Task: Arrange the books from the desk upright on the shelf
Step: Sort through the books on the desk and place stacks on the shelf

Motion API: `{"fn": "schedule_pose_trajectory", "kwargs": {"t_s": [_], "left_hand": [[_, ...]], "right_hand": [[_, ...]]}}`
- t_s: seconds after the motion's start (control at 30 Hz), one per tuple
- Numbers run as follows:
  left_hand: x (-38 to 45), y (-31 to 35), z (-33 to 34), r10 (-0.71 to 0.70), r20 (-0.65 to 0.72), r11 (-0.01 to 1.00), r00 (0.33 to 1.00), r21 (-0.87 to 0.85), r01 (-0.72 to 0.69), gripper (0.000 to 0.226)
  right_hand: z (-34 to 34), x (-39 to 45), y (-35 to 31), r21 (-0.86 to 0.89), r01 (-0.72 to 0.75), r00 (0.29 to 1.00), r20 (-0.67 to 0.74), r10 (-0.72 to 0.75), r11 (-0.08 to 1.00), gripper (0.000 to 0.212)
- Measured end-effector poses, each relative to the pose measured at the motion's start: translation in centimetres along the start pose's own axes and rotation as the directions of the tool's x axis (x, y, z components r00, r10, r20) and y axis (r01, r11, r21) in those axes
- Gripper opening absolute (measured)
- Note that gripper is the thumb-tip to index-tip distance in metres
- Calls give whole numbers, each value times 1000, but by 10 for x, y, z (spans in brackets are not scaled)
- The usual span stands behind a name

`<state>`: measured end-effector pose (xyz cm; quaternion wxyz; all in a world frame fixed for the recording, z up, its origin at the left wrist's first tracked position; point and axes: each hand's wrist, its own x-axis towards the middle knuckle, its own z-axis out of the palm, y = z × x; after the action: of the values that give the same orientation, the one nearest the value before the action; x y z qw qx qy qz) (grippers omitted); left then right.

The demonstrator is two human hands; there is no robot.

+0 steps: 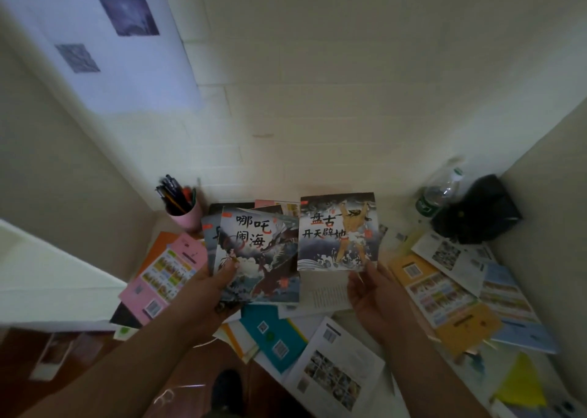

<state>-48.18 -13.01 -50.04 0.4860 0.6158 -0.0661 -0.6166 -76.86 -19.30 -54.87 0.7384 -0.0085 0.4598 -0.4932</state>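
Home study corner: book-strewn desk (365, 316), pen cup (187, 214).

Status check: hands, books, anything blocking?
Left hand grips a fan of picture books. Right hand pinches one book. More books loose on desk; no shelf visible.

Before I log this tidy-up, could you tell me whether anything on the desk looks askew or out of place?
Yes. The books on the desk lie flat, overlapping at odd angles, several face down, none upright yet. A clear bottle lies tipped in the far right corner beside a black bag. The left hand holds a fanned stack; the right hand holds one book.
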Motion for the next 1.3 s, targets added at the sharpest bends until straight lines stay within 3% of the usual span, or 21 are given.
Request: {"fn": "schedule_pose_trajectory", "kwargs": {"t_s": [0.13, 0.23, 0.33, 0.4, 0.5, 0.57, 0.67, 0.77, 0.83, 0.9, 0.97, 1.07, 1.13, 1.23, 1.3], "left_hand": [[-7, 4, -9, 11, -42, 998, 999, -60, -14, 23], [-17, 13, -19, 31, -40, 995, 999, -89, -34, 28], [-32, 21, -30, 71, 22, 996, 997, -49, -70, 32], [-36, 21, -42, 101, 85, 991, 991, 77, -108, 35], [-38, 20, -65, 136, 170, 955, 976, 239, -175, 41], [-39, 23, -79, 172, 204, 927, 964, 296, -228, 40], [-41, 29, -100, 225, 290, 840, 930, 426, -336, 38], [-36, 34, -121, 251, 404, 627, 880, 624, -465, 24], [-25, 36, -135, 278, 425, 570, 862, 649, -504, 19], [-7, 39, -146, 395, 409, 462, 822, 685, -563, 14], [12, 41, -154, 478, 364, 412, 800, 711, -569, 11], [35, 34, -170, 534, 260, 532, 804, 635, -560, 34], [49, 20, -187, 484, 239, 549, 842, 666, -504, 53], [64, -7, -209, 317, 244, 556, 916, 735, -388, 60], [66, -14, -215, 372, 203, 541, 906, 746, -389, 59]], "right_hand": [[14, -1, 20, 12, -83, 996, 23, 82, 997, 13], [31, -7, 44, -241, -103, 993, 37, 116, 965, 10], [48, -20, 69, -603, -67, 985, 88, 150, 795, 20], [59, -30, 86, -754, -34, 971, 131, 201, 656, 29], [73, -42, 109, -847, 63, 957, 201, 209, 528, 28], [81, -47, 121, -844, 142, 955, 255, 154, 518, 40], [92, -54, 136, -800, 176, 930, 327, 169, 574, 57], [97, -58, 154, -868, 299, 942, 334, 22, 398, 37], [102, -56, 167, -899, 345, 937, 315, -151, 270, 28], [113, -51, 176, -904, 388, 904, 335, -265, 181, 12], [126, -42, 191, -898, 397, 900, 339, -275, 189, 9], [140, -27, 222, -924, 280, 949, 224, -222, 260, 19], [142, -17, 245, -932, 231, 963, 178, -201, 279, 15], [142, -13, 271, -940, 192, 969, 136, -205, 283, 24], [143, -13, 281, -925, 206, 962, 133, -238, 319, 29]]}}
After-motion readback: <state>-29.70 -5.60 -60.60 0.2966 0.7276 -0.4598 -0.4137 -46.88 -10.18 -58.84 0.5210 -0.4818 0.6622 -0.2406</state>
